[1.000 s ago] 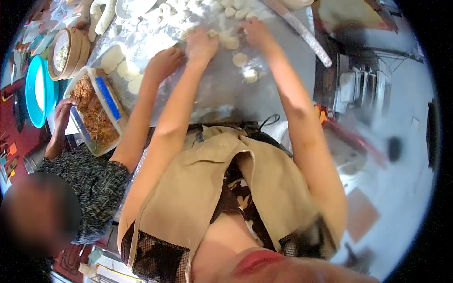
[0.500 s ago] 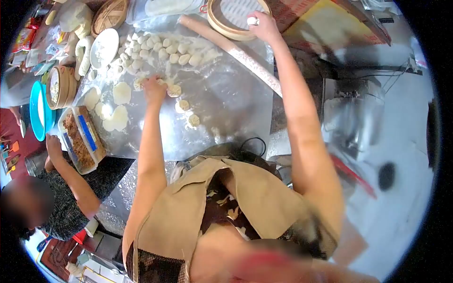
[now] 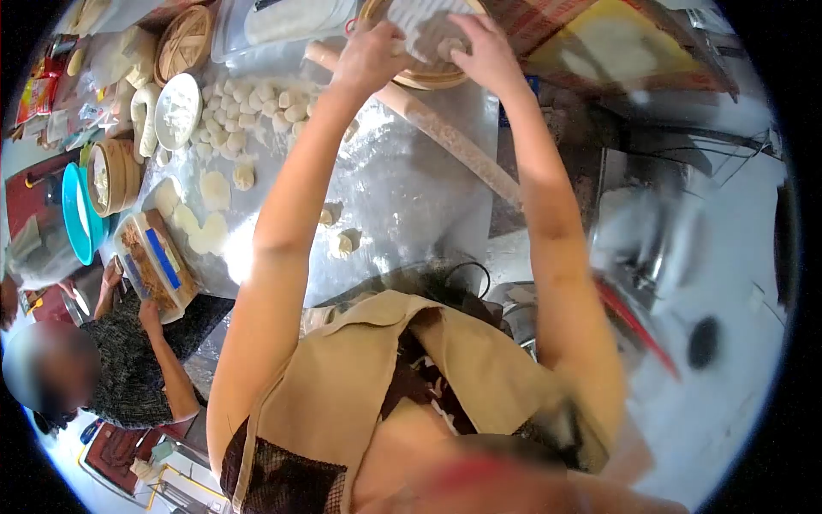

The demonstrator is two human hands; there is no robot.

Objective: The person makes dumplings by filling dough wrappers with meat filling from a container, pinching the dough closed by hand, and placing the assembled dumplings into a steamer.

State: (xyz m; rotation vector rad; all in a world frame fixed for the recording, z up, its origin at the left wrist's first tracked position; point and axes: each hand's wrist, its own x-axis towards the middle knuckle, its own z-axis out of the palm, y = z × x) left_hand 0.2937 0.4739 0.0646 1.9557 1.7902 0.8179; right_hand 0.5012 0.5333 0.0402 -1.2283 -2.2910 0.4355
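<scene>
The bamboo steamer [image 3: 428,83], with a pale perforated liner, sits at the table's far edge. Over its left rim, my left hand [image 3: 368,58] is closed around a small filled dough bun, mostly hidden by the fingers. My right hand [image 3: 492,56] reaches in from the right and pinches another white bun [image 3: 449,49] above the liner. Two shaped buns lie near my side of the table, one of them a pleated bun [image 3: 341,246]. Another bun [image 3: 243,177] rests beside flat dough wrappers [image 3: 214,190]. My left forearm covers part of the table.
A long rolling pin [image 3: 454,133] slants beside the steamer. Several dough pieces [image 3: 227,111] lie near a white plate [image 3: 178,111]. At left are a filling tub [image 3: 175,295], a turquoise basin [image 3: 75,214], and a co-worker whose hand [image 3: 150,317] is at the tub.
My left hand has moved from the row of buns up to the steamer, taking a bun. My right hand stays over the steamer with its bun. The co-worker's hands have shifted toward the tub.
</scene>
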